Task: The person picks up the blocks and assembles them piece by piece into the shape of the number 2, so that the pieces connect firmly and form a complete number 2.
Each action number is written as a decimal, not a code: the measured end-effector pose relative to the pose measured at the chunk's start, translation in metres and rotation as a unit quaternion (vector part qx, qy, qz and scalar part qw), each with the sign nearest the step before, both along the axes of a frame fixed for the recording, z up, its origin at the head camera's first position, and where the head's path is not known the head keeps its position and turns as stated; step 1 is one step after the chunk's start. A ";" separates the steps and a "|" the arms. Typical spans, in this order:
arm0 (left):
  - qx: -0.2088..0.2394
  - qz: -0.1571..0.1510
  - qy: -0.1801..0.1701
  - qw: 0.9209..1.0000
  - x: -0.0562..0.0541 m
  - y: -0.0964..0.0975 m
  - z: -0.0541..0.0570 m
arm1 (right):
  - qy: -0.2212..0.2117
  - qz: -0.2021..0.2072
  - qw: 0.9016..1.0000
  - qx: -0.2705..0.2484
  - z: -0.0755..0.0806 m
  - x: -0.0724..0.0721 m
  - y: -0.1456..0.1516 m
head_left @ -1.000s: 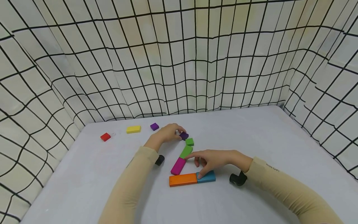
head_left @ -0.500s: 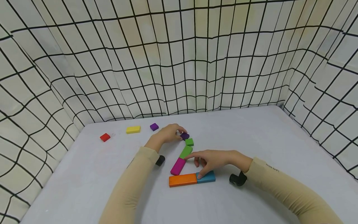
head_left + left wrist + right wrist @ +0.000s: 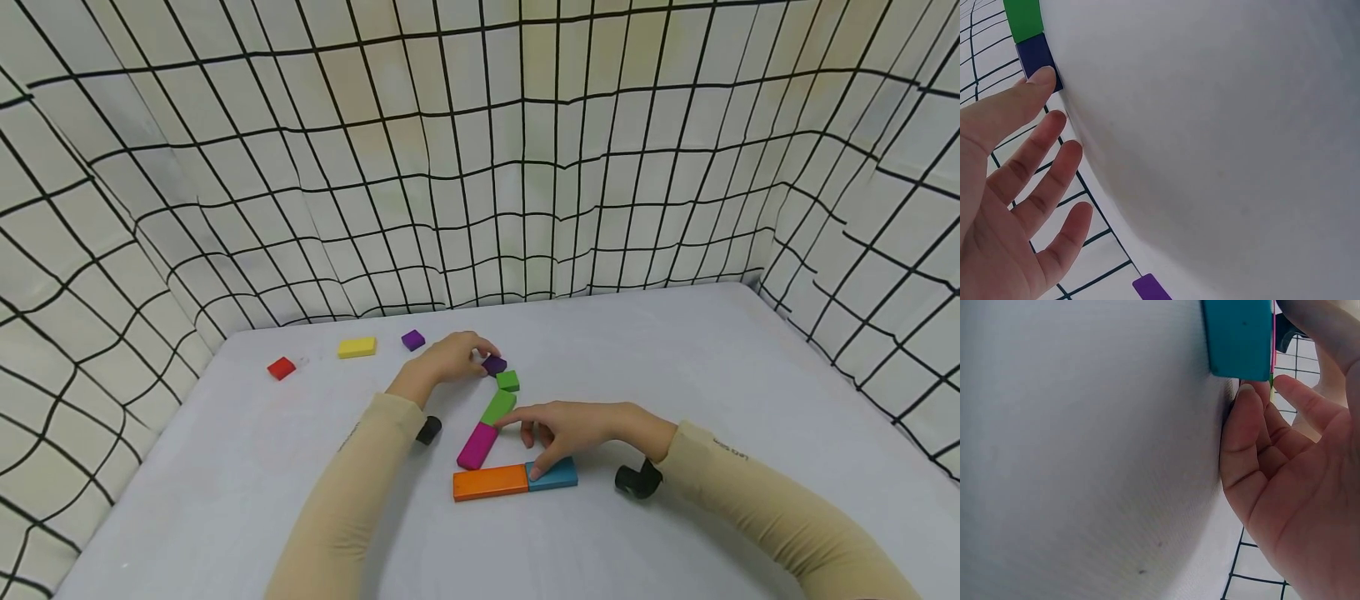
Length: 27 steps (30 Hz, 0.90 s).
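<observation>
My left hand [image 3: 447, 357] pinches a small dark purple block [image 3: 494, 365] between thumb and index finger; in the left wrist view that block [image 3: 1040, 62] meets the green one, and the other fingers are spread. Just nearer lies a small green block [image 3: 508, 381], then a longer green block [image 3: 498, 407] end to end with a magenta block [image 3: 477, 446]. My right hand [image 3: 573, 425] rests its thumb on a blue block [image 3: 557, 475], while its index fingertip touches the line where green meets magenta. An orange block [image 3: 491, 482] abuts the blue one.
On the white table [image 3: 675, 350], a red block [image 3: 282, 368], a yellow block [image 3: 357, 347] and a purple block [image 3: 413, 340] lie at the back left. Black netting [image 3: 480, 167] over white sheeting walls the back and both sides. Both wrists carry a black camera.
Both hands stay almost still. The dark purple block shifts only very slightly in my left fingers.
</observation>
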<state>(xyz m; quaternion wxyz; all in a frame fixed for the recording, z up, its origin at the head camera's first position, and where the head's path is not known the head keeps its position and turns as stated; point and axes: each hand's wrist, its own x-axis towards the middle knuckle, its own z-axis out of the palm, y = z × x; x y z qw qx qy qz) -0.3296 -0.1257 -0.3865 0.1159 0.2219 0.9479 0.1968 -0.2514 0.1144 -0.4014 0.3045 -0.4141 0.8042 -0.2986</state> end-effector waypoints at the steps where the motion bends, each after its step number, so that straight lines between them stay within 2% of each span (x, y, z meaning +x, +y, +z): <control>1: 0.000 0.000 0.000 1.000 0.000 0.000 0.000 | -0.001 0.000 1.000 0.000 0.000 0.000 0.000; 27: 0.015 -0.010 0.002 1.000 0.003 -0.002 0.004 | -0.006 0.000 1.000 -0.003 0.000 0.000 0.000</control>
